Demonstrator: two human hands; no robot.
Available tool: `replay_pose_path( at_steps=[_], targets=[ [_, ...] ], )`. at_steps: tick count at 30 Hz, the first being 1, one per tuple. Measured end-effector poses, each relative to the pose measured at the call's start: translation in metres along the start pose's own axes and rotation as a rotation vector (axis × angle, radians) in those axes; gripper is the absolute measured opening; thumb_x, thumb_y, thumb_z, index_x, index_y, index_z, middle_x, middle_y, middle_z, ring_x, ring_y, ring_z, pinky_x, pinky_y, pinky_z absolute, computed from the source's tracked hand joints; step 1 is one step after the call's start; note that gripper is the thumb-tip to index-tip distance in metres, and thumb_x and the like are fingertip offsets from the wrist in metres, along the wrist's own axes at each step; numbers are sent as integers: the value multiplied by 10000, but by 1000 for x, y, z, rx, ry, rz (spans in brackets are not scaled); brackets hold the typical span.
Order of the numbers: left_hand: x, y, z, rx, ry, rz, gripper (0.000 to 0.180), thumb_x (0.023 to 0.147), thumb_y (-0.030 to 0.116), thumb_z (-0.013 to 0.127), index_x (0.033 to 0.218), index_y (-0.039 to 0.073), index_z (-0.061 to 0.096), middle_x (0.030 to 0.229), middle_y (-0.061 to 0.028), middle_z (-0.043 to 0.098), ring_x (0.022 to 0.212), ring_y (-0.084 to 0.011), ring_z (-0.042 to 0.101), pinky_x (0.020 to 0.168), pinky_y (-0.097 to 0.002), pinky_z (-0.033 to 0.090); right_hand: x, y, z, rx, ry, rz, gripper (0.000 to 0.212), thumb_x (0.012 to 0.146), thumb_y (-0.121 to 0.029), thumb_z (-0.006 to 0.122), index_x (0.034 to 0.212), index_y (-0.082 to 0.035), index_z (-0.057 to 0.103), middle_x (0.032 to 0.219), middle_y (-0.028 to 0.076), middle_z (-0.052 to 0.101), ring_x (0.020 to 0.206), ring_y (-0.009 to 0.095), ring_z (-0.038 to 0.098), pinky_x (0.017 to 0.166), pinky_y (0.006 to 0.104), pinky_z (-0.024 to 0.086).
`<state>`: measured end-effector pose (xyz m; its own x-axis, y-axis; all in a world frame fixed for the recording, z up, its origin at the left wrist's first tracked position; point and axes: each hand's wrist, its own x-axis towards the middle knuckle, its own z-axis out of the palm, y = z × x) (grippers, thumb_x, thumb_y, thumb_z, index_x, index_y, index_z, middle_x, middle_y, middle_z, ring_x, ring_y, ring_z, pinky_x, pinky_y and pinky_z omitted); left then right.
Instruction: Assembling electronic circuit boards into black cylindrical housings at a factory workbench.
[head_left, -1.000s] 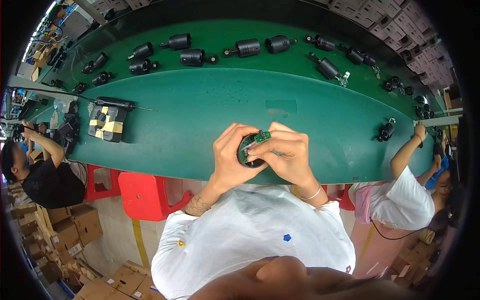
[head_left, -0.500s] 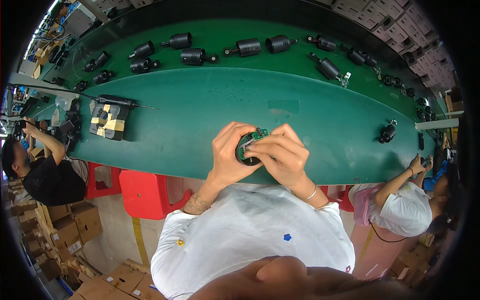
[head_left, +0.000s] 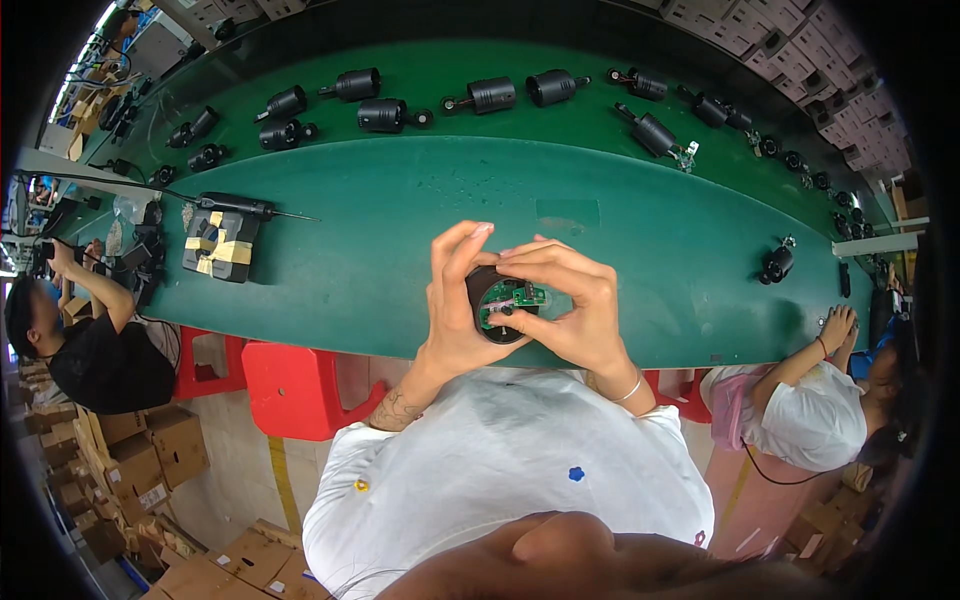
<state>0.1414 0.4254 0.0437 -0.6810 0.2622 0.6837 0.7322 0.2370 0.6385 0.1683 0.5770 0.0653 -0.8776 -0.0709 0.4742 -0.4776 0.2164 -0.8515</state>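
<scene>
A black cylindrical housing [head_left: 488,334] is held over the near part of the green bench, its open end turned up toward me. Inside it sit green circuit boards [head_left: 527,296] and what looks like thin pale wiring. My left hand [head_left: 460,295] wraps the housing's left side, its index finger raised off it. My right hand [head_left: 580,300] grips from the right: fingers curl over the far rim while the thumb presses at the boards. The fingers hide part of the rim. To the left, an electric screwdriver [head_left: 235,204] rests by a black block with yellow tape [head_left: 228,250].
Several black housings [head_left: 492,95] lie along the bench's raised far strip. Another small black assembly [head_left: 777,262] stands at the right. Co-workers sit at left [head_left: 95,350] and right [head_left: 815,410]. A red stool [head_left: 290,390] and cardboard boxes [head_left: 175,445] are below the bench.
My right fingers have moved from inside the housing to its far rim, and the thumb now presses inside. My left index finger has lifted. The housing's opening shows more fully.
</scene>
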Motion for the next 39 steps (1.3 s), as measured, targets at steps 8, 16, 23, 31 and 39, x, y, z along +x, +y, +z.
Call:
replay_pose_path(
  at_steps=[8, 16, 23, 31, 39],
  targets=[
    [-3, 0, 8, 10, 21, 71, 919, 583, 110, 837, 1388, 38, 400, 1275, -190, 468, 855, -255, 618, 634, -319, 523, -7, 6, -5, 92, -19, 18, 407, 586, -26, 829, 984, -41, 747, 984, 70, 721, 937, 218, 667, 992, 426, 443],
    [-6, -2, 12, 42, 28, 106, 961, 559, 95, 831, 1407, 27, 383, 1267, -187, 473, 866, -261, 614, 641, -326, 518, -5, 4, -6, 126, -14, 26, 391, 580, 2, 819, 962, -23, 741, 958, 70, 717, 912, 213, 659, 981, 395, 450],
    [-9, 2, 15, -67, 30, -131, 1041, 557, 53, 829, 1458, 25, 308, 1214, -177, 526, 862, -229, 612, 708, -313, 517, 5, 8, -10, 449, 44, 239, 319, 607, 30, 815, 911, -21, 733, 874, 61, 691, 857, 195, 636, 876, 325, 483],
    [-10, 3, 18, 0, -11, -83, 1074, 555, 30, 832, 1475, 36, 277, 1137, -148, 601, 817, -196, 617, 746, -285, 519, -5, 11, -22, 380, 95, 263, 224, 632, 23, 820, 831, -44, 741, 787, 37, 665, 767, 142, 581, 729, 264, 467],
    [-8, 8, 24, 225, -10, 24, 849, 574, 74, 831, 1330, 8, 453, 1023, -98, 646, 901, -238, 598, 772, -347, 490, -4, 3, -29, 111, 148, 183, 170, 614, 39, 810, 745, -31, 729, 701, 28, 642, 704, 124, 508, 686, 240, 428]
  ],
)
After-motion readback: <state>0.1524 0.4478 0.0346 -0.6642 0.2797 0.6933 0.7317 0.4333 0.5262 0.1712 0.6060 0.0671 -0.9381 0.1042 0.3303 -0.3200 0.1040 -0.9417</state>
